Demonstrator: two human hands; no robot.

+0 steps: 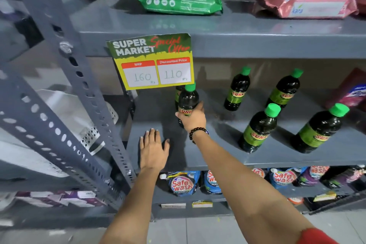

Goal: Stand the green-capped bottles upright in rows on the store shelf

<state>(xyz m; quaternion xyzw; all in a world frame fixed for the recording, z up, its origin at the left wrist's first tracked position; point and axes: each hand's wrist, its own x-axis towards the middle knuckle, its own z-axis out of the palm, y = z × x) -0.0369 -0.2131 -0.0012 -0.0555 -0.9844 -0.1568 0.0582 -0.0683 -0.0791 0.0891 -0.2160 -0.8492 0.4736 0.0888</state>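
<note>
Several dark bottles with green caps and green "Sunny" labels stand upright on the grey middle shelf [217,150]. My right hand [193,118] grips one bottle [188,99] at the left, standing on the shelf; another bottle [176,97] is partly hidden right behind it. Further right stand two back bottles [237,90] [285,89] and two front bottles [258,128] [318,128]. My left hand [152,149] lies flat and open on the shelf's front left, holding nothing.
A yellow and green price sign [152,61] hangs from the upper shelf edge, just above the held bottle. Green and pink packs lie on the shelf above. Safe Wash pouches [183,183] fill the shelf below. A slotted grey upright [83,89] stands at left. A red pack [354,89] sits far right.
</note>
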